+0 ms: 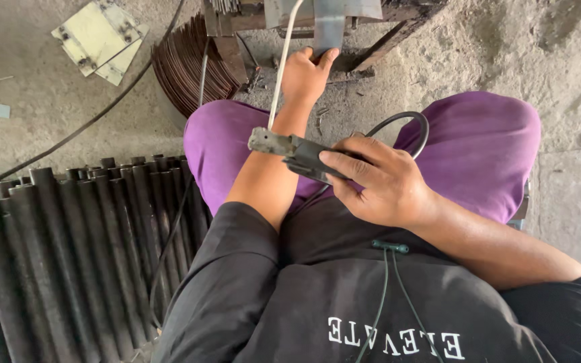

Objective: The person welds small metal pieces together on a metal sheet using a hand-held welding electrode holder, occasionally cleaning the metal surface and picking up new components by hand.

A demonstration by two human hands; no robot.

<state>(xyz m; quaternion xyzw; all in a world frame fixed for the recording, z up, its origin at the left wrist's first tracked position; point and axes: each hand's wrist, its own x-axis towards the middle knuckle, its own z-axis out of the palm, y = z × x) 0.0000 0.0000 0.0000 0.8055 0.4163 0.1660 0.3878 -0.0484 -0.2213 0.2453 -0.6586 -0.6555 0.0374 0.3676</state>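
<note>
Above the purple-trousered lap, the right hand [378,185] gripped a grey metal electrode holder [297,153]; the left hand [306,72] clasped a flat grey steel piece [329,30].

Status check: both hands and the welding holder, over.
Right hand shut on electrode holder, rod clamped in it. Left hand on metal piece at the frame. Pipes stacked to the left, clear of both.
</note>
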